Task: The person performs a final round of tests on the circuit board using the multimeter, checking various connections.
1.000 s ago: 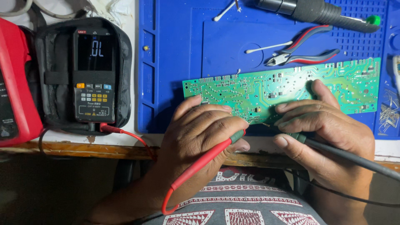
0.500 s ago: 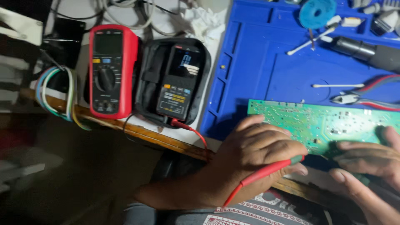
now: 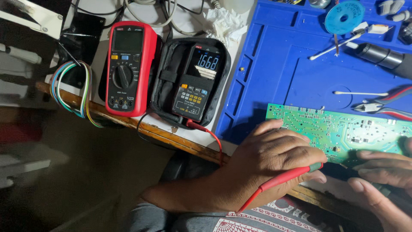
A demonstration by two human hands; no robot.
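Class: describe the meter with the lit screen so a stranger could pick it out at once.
Start at the blue mat. Left of it lies an open black case holding a black meter. Unlike the red meter beside it, its screen glows.

View swings further left: red meter (image 3: 125,68) now fully in frame with the wire bundle (image 3: 71,92) beside it. Board (image 3: 339,131) and right hand (image 3: 382,180) slide to the right edge. Black meter (image 3: 196,83) screen shows a different reading than before.
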